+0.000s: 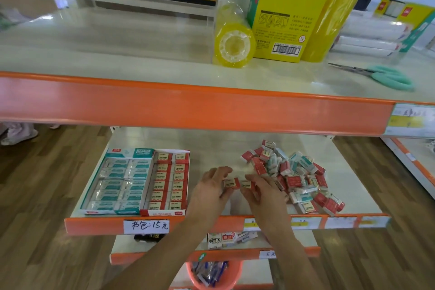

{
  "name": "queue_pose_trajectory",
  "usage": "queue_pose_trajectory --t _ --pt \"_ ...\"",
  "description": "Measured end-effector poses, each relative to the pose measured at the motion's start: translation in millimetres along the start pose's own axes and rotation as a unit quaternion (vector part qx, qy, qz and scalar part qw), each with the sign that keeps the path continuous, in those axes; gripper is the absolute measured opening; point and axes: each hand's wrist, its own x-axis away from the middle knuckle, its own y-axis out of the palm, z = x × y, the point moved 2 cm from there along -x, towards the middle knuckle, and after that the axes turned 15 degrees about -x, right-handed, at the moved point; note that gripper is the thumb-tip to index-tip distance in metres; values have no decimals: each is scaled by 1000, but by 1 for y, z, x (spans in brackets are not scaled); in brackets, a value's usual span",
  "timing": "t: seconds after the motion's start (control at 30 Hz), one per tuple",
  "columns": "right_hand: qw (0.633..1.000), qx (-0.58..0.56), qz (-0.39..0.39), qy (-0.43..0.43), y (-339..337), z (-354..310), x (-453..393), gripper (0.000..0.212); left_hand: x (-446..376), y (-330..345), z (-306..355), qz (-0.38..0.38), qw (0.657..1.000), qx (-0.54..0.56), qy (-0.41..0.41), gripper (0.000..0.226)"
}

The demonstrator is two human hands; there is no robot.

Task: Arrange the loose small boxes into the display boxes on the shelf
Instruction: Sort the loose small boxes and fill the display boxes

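Red-and-cream rectangular cartons [231, 182] between both hands

Both bare forearms reach forward and up from the lower edge of the view, converging over the front lip of the orange-edged white middle shelf [94, 225]. The left hand [209, 189] sits palm-down just past that lip, fingers spread and curled, thumb and fingertips pinching a small red-and-cream box [231, 182]. The right hand [263, 192] lies close beside it, wrist angled inward, thumb and forefinger closed on a second small red-and-cream box [246, 183]. The fingertips of the two hands nearly meet above the shelf surface
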Motion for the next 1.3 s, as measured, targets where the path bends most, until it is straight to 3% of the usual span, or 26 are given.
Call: queue_pose_trajectory --t 0.17,0.33,0.43,0.57,0.97,1.07,1.3 --pt "998 -26 7 -49 17 -21 -11 28 -6 -39 -20 67 997 -39 11 35" --pt "996 -74 -16 -41 47 -47 -23 22 0 -73 -64 93 990 -107 -12 29" --pt "994 -90 -49 -43 70 -64 -32 18 4 -84 -93 68 985 -146 -59 26" --pt "992 -24 -108 -59 102 -80 -46 28 3 -88 -117 38 981 -166 -92 22" --pt "996 41 -69 -46 128 -88 -57 36 -6 -84 -119 10 970 -222 -104 15" --pt "998 46 -27 -43 126 -92 -59 30 -8 -85 -118 12 968 -227 -107 11" --pt "998 49 -41 -9 132 -88 -57 23 -7 -85 -116 16 957 -270 -104 15"
